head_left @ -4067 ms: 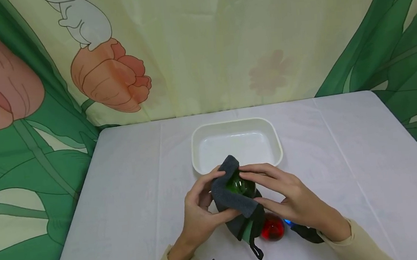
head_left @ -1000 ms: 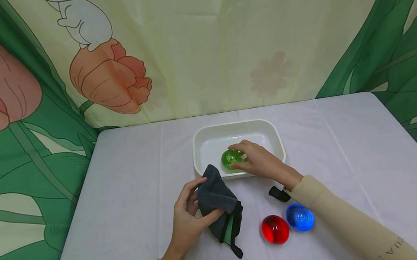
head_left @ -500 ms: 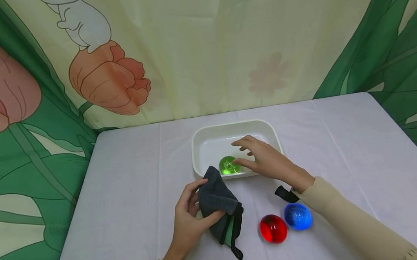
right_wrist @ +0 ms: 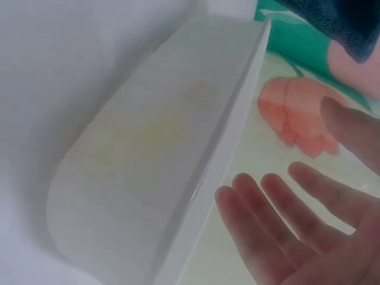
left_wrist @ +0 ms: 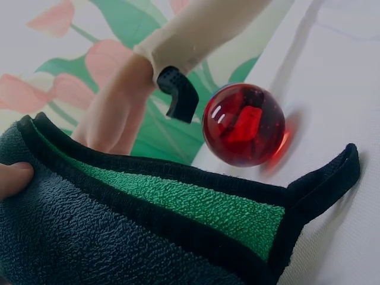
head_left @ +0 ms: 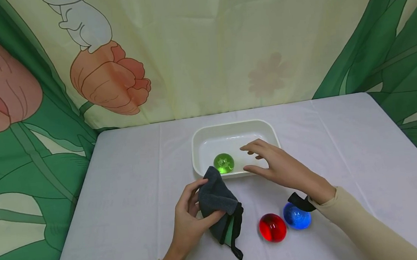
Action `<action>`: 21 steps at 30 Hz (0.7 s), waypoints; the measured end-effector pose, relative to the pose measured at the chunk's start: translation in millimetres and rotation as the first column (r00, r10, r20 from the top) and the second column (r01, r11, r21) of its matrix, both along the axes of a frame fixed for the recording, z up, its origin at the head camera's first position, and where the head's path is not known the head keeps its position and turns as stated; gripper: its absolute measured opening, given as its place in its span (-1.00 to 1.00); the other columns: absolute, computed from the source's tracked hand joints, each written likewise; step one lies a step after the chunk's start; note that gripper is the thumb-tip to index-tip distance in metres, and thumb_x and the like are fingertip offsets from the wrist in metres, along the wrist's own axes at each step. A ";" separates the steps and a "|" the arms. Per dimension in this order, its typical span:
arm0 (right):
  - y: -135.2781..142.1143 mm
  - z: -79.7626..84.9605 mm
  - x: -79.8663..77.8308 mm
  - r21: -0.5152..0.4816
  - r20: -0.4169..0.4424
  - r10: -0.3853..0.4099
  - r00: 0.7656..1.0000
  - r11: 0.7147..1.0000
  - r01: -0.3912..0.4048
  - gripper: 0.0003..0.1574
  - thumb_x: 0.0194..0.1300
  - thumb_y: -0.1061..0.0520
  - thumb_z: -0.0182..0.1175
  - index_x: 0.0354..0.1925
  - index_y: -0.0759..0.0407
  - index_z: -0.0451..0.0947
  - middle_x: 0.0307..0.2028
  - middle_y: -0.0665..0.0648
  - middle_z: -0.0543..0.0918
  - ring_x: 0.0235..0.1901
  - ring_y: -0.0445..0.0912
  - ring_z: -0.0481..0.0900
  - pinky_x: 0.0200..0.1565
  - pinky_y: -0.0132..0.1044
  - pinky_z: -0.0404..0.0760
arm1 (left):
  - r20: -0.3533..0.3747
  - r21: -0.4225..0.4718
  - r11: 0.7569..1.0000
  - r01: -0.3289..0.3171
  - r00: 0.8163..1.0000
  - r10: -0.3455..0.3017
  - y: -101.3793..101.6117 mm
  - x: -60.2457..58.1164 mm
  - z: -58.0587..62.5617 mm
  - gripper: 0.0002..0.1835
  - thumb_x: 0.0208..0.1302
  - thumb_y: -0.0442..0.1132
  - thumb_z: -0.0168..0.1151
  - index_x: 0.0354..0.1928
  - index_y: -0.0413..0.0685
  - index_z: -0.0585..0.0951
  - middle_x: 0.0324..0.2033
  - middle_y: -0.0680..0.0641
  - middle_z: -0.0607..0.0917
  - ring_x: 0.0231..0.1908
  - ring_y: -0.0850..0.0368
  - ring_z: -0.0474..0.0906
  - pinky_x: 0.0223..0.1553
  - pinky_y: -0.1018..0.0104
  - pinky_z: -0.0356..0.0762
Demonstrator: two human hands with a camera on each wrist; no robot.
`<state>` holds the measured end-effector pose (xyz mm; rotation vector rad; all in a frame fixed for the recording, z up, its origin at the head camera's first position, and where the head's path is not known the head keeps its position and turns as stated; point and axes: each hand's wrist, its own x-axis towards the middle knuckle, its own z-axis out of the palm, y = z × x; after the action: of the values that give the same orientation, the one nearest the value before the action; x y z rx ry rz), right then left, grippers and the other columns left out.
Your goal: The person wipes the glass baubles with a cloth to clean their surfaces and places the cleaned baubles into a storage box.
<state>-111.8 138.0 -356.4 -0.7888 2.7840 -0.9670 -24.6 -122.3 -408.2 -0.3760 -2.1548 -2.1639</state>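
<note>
My left hand (head_left: 191, 213) grips a folded dark grey towel (head_left: 217, 198) with black trim and a hanging loop, held in front of the tray. Its green inner side (left_wrist: 196, 196) shows in the left wrist view. A clear green ball (head_left: 223, 163) lies in the white tray (head_left: 275, 135), near its front wall. Over the tray's front right, my right hand (head_left: 273, 161) has its fingers spread and holds nothing, to the right of the green ball. The right wrist view shows those fingers (right_wrist: 285, 219) apart beside the tray's wall.
A clear red ball (head_left: 272, 228) and a clear blue ball (head_left: 297, 216) lie side by side on the white-covered table (head_left: 132, 193), right of the towel. A black strap (head_left: 301, 202) on the right wrist partly overlaps the blue ball. Behind the table hangs a printed curtain (head_left: 202, 57).
The green ball went from the towel into the tray, where my right hand let go of it. It has shifted slightly left; the hand has drawn back rightward. The left hand keeps the towel.
</note>
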 end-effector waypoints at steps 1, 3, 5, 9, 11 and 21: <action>1.8 0.7 2.2 0.001 -0.004 0.002 1.000 1.000 -0.002 -0.36 0.27 0.04 0.37 0.26 0.12 0.46 0.09 0.08 0.55 -0.02 0.06 0.65 -0.01 -0.04 0.69 | -0.001 -0.001 1.000 -0.001 1.000 0.001 0.1 0.3 -0.2 -0.24 -0.03 -0.50 0.51 0.28 -0.10 0.44 0.16 -0.20 0.52 0.02 0.05 0.63 -0.03 0.31 0.67; 5.4 1.6 6.8 0.000 -0.010 0.012 1.000 1.000 -0.012 -0.36 0.26 0.05 0.38 0.26 0.10 0.46 0.09 0.05 0.55 -0.01 0.02 0.65 0.00 -0.06 0.69 | -0.006 -0.001 1.000 -0.001 1.000 0.001 0.2 0.8 -0.6 -0.24 -0.03 -0.50 0.51 0.28 -0.10 0.44 0.15 -0.21 0.52 0.01 0.05 0.64 -0.04 0.31 0.67; 9.0 2.1 12.1 -0.003 -0.014 0.022 1.000 1.000 -0.022 -0.37 0.27 0.06 0.38 0.27 0.08 0.46 0.09 0.03 0.55 0.00 -0.02 0.64 0.00 -0.06 0.69 | -0.017 -0.001 1.000 -0.002 1.000 0.002 0.3 1.1 -1.1 -0.24 -0.02 -0.51 0.51 0.28 -0.11 0.44 0.14 -0.22 0.53 0.01 0.05 0.64 -0.05 0.30 0.68; 14.3 4.4 23.6 0.005 -0.008 0.013 1.000 1.000 -0.013 -0.36 0.27 0.04 0.38 0.28 0.05 0.45 0.07 0.00 0.56 -0.02 -0.07 0.64 -0.01 -0.08 0.70 | -0.020 0.001 1.000 0.003 1.000 -0.003 0.6 2.5 -1.3 -0.24 -0.03 -0.51 0.50 0.28 -0.12 0.43 0.13 -0.21 0.53 0.02 0.06 0.63 -0.05 0.30 0.68; 16.1 6.6 29.0 0.020 0.001 0.000 1.000 1.000 0.000 -0.34 0.25 0.02 0.39 0.28 0.04 0.45 0.06 -0.01 0.57 -0.03 -0.08 0.64 -0.03 -0.12 0.71 | -0.019 0.002 1.000 0.006 1.000 -0.006 0.7 3.4 -1.2 -0.24 -0.03 -0.51 0.50 0.28 -0.12 0.43 0.14 -0.20 0.53 0.03 0.06 0.63 -0.04 0.30 0.68; 31.7 -1.6 44.5 -0.077 0.051 0.088 0.995 0.993 -0.084 -0.27 0.21 0.08 0.42 0.30 0.02 0.40 0.10 -0.09 0.54 0.06 -0.17 0.58 0.03 -0.18 0.68 | -0.024 0.013 1.000 0.019 1.000 -0.019 1.1 8.2 -3.2 -0.24 -0.03 -0.53 0.49 0.27 -0.12 0.43 0.14 -0.22 0.52 0.03 0.06 0.63 -0.06 0.31 0.67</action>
<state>-67.4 169.7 -358.0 -0.8708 2.6587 -1.0668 -16.3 -121.2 -411.4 -0.4208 -2.1320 -2.1712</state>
